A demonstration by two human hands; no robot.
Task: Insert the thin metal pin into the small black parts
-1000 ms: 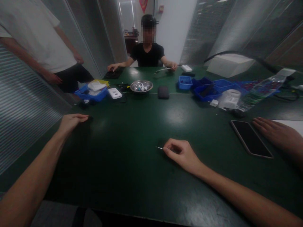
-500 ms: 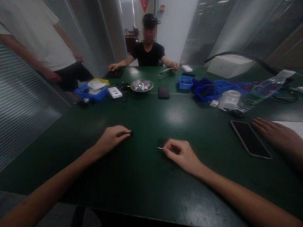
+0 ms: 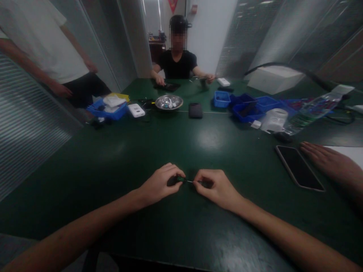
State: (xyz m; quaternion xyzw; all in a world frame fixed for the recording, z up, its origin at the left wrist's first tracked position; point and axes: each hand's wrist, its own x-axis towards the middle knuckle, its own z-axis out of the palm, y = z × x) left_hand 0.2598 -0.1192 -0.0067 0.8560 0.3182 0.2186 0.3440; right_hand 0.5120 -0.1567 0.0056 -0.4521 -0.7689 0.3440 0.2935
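My left hand (image 3: 166, 182) is closed, pinching a small black-and-green piece (image 3: 180, 178) between thumb and fingertips. Most of that piece is hidden, and its kind is too small to make out. Facing it, my right hand (image 3: 211, 185) is closed on a thin metal rod (image 3: 190, 181) that sticks out to the left from its fingertips. The rod's left end reaches the black-and-green piece; whether it sits inside or only touches cannot be told. Both hands are low over the green table (image 3: 159, 230).
To the right lie a phone (image 3: 299, 168) and another person's hand (image 3: 330, 158). Farther back are a metal bowl (image 3: 169, 107), a black square object (image 3: 195, 110), blue bins (image 3: 222, 99) and a plastic bottle (image 3: 314, 109). A person in black (image 3: 178, 64) sits opposite; another stands at left.
My left hand has moved right and nearer with its piece, up to the rod. My right hand has barely moved. The person opposite has shifted a dark flat object sideways to the right.
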